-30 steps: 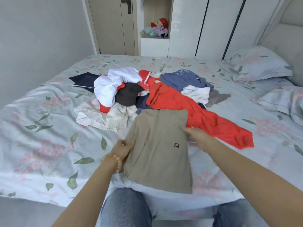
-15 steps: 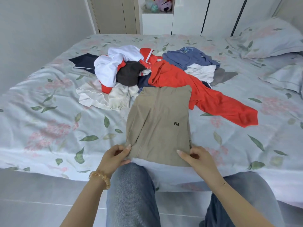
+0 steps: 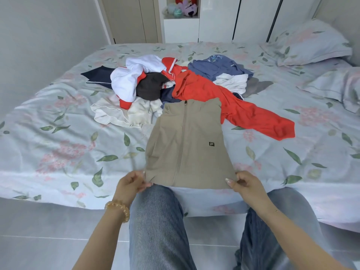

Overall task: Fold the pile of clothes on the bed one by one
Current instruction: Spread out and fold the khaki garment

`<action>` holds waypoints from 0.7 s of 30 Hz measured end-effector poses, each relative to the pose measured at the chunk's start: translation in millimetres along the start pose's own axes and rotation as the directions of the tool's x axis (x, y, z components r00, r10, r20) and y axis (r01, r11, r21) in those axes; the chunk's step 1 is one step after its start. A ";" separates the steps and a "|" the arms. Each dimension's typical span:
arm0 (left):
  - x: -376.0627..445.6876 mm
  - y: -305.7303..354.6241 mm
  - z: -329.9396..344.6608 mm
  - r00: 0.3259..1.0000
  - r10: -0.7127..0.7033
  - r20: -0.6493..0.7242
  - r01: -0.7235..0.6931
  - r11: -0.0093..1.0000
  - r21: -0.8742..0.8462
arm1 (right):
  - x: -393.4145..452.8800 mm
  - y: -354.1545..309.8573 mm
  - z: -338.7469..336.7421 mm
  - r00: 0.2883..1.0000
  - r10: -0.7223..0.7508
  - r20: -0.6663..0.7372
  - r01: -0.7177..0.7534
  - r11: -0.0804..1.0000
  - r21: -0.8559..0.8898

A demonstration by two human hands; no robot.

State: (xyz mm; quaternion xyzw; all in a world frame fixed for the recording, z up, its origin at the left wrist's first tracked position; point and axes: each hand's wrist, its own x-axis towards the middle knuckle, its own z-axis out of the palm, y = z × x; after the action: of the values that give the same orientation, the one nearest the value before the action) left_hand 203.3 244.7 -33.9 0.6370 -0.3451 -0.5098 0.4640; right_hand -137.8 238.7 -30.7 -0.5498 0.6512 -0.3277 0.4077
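A tan zip-up jacket (image 3: 187,145) lies flat on the bed with its sleeves folded in, collar away from me and a small dark logo on its right chest. My left hand (image 3: 131,183) pinches its near left hem corner. My right hand (image 3: 244,183) pinches the near right hem corner. Behind the jacket sits the pile of clothes (image 3: 175,84): a red garment (image 3: 233,108), a white and red one (image 3: 132,78), a dark brown one, a blue one (image 3: 216,67), a cream one (image 3: 124,112) and a navy piece.
The bed (image 3: 58,143) has a floral grey-blue sheet and its near edge runs just past my knees. Two pillows (image 3: 311,43) lie at the right. Wardrobe doors and a shelf with soft toys (image 3: 183,6) stand behind the bed. Grey floor tiles lie below.
My hands slid from the jacket's sides down to its near hem and now pinch both corners. The view tilted down and the jacket's zip front shows.
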 end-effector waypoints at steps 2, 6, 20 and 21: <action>2.4 0.4 -1.1 0.995 -0.010 -0.098 0.030 0.977 0.213 | 0.3 -7.1 -0.6 1.000 -0.003 -0.029 0.001 0.999 -0.052; 9.3 36.3 5.5 0.937 0.230 -0.261 -0.125 0.923 0.364 | 22.4 -28.4 -5.1 0.992 0.113 -0.054 -0.104 0.984 0.148; 80.5 40.4 42.3 0.954 0.148 -0.259 -0.051 0.936 0.347 | 121.2 -28.7 35.8 0.948 0.041 -0.316 -0.015 0.997 0.082; 80.8 38.8 39.7 0.955 0.132 -0.264 -0.031 0.934 0.356 | 121.3 -26.1 34.7 0.950 0.050 -0.309 -0.023 0.996 0.090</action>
State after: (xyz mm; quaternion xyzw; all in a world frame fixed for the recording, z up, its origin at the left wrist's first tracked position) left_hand 185.6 148.6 -25.9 0.7604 -0.3860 -0.3241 0.4095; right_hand -102.8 115.4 -44.3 -0.4614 0.7026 -0.4301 0.3293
